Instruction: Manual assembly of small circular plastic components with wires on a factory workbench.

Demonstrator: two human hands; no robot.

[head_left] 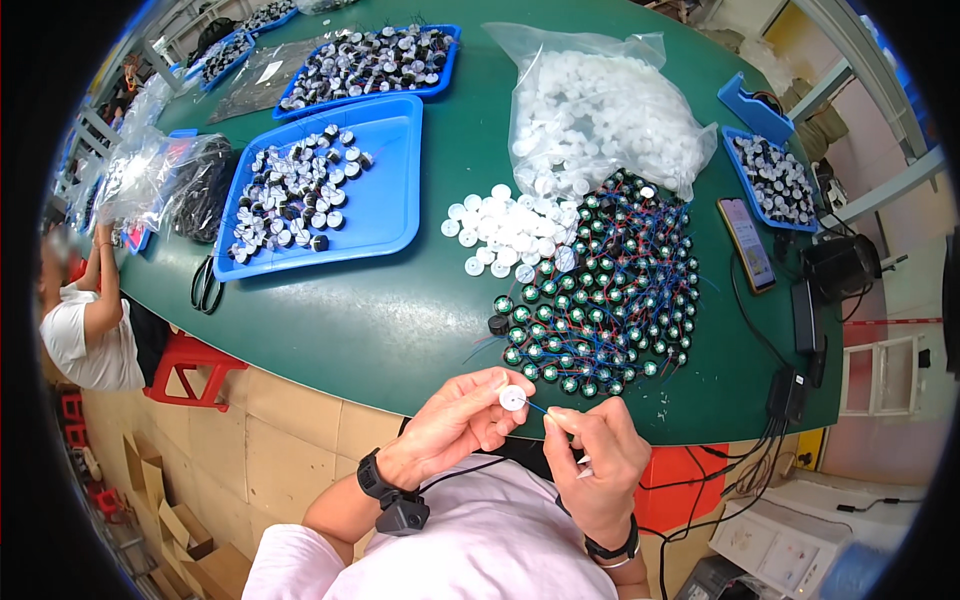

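Note:
My left hand (462,420) pinches a small white round plastic cap (513,398) near the table's front edge. My right hand (592,450) is close beside it, fingers pinched on thin blue wires (535,407) that run into the cap, with a small white piece sticking out below the palm. Just beyond the hands lies a heap of small round green-topped parts with red and blue wires (600,300). Next to that heap sit several loose white caps (505,232).
A clear bag of white caps (600,120) stands behind the heap on the green table (380,320). Blue trays (390,200) of black-and-white parts lie at left and back. A phone (747,243), black adapters and scissors (206,285) lie nearby. Another person sits at far left.

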